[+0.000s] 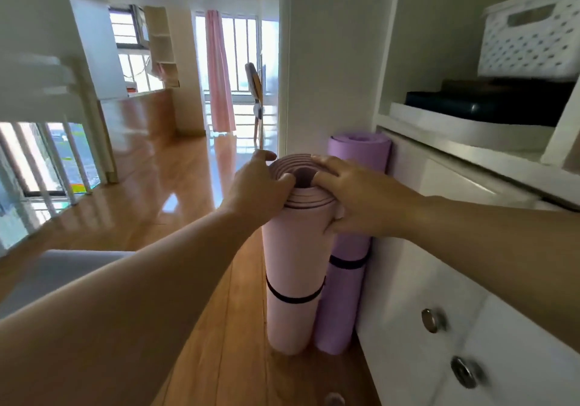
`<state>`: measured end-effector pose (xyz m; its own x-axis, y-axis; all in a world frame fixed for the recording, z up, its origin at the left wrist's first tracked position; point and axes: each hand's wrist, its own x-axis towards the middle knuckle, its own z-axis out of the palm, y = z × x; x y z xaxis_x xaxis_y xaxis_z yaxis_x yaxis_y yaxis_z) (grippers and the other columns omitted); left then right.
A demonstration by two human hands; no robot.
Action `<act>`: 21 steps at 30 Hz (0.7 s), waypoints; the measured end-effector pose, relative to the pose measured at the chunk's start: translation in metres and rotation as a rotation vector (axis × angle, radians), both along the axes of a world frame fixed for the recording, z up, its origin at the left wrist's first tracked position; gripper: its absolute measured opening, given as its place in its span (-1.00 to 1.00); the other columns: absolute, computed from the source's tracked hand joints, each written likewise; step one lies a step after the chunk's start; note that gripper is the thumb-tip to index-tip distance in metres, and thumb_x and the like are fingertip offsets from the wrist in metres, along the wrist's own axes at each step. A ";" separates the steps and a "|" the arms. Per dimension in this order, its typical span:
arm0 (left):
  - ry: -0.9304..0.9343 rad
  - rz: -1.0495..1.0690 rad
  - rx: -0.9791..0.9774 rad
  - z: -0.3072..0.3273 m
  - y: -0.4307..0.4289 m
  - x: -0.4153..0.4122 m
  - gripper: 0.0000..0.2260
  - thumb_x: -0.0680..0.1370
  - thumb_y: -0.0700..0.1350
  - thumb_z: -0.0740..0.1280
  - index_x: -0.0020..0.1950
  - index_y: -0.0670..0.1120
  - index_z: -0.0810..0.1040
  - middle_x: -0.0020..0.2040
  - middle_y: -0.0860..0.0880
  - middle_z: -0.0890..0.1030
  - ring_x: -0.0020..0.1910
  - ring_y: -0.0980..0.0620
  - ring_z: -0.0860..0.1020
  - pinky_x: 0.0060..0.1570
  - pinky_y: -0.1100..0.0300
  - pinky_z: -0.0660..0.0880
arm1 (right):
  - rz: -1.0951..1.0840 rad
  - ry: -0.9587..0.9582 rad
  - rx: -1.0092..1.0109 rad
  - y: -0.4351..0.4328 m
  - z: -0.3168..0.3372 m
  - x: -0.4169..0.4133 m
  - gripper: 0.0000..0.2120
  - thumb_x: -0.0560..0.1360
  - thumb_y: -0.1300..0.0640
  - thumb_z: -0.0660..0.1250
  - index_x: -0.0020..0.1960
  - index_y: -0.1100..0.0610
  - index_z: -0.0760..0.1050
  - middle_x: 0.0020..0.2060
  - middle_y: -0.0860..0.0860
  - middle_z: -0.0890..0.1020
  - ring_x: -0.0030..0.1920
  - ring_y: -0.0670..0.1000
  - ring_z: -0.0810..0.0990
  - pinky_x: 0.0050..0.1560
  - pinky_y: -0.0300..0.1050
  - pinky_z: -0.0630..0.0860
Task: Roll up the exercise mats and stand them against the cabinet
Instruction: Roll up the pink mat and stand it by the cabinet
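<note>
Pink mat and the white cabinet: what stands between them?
The purple mat, rolled and upright, stands between the pink mat and the cabinet, as the head view shows.

We see strong daylight pouring through the windows [241, 57] at the back, blown out to white and laying glare on the wooden floor [175, 198]. The cabinet [408, 280] sits in softer shade, its knobs [431, 320] blurred, and the wide lens bends straight lines near the edges.

Beside the cabinet [408, 280], near mat [295, 264] stands left of far mat [342, 305]
</note>
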<state>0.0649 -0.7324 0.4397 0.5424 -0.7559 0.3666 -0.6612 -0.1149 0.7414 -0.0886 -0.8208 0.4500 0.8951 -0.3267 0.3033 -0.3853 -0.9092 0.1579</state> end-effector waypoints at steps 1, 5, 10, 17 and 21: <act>0.014 0.008 -0.013 -0.003 -0.010 0.005 -0.59 0.53 -0.06 0.29 0.37 -0.07 0.37 0.13 -0.10 0.60 0.07 -0.06 0.55 0.04 0.20 0.45 | -0.005 0.000 0.002 -0.008 -0.001 0.002 -0.28 0.29 -0.05 0.54 0.37 0.04 0.34 0.51 0.07 0.13 0.39 0.22 0.30 0.27 0.16 0.40; 0.098 0.049 -0.063 -0.002 -0.040 0.025 -0.52 0.49 0.04 0.35 0.36 -0.07 0.38 0.18 -0.12 0.57 0.15 -0.12 0.54 0.18 -0.02 0.49 | -0.039 -0.033 0.042 -0.031 -0.001 0.021 -0.17 0.22 -0.21 0.53 0.38 0.05 0.32 0.51 0.14 0.13 0.45 0.22 0.22 0.39 0.14 0.27; 0.154 0.140 -0.107 -0.002 -0.048 0.037 -0.44 0.41 0.16 0.41 0.28 -0.10 0.38 0.14 -0.08 0.37 0.16 -0.12 0.46 0.13 -0.03 0.52 | -0.106 -0.248 0.197 -0.029 -0.016 0.053 -0.18 0.26 -0.18 0.53 0.41 -0.01 0.30 0.50 0.08 0.16 0.47 0.16 0.19 0.44 0.06 0.21; 0.326 0.029 -0.088 -0.050 -0.047 0.017 -0.41 0.52 0.29 0.20 0.40 -0.04 0.25 0.26 -0.12 0.45 0.07 -0.07 0.50 0.06 0.03 0.48 | -0.216 -0.356 0.105 -0.049 -0.021 0.061 -0.30 0.41 -0.03 0.45 0.46 -0.02 0.23 0.37 0.07 0.32 0.35 0.19 0.32 0.32 0.09 0.35; 0.500 -0.146 0.033 -0.074 -0.055 0.019 -0.47 0.60 0.15 0.20 0.51 0.06 0.12 0.35 -0.01 0.37 -0.05 0.05 0.49 -0.14 0.09 0.48 | -0.235 -0.282 -0.198 -0.059 -0.038 0.066 -0.29 0.53 0.13 0.31 0.55 -0.02 0.00 0.50 0.13 0.17 0.43 0.20 0.18 0.39 0.11 0.24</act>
<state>0.0840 -0.7873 0.3661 0.5332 -0.8435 0.0643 -0.2382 -0.0767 0.9682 -0.0221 -0.8796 0.4120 0.6761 -0.4229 0.6033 -0.6316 -0.7543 0.1791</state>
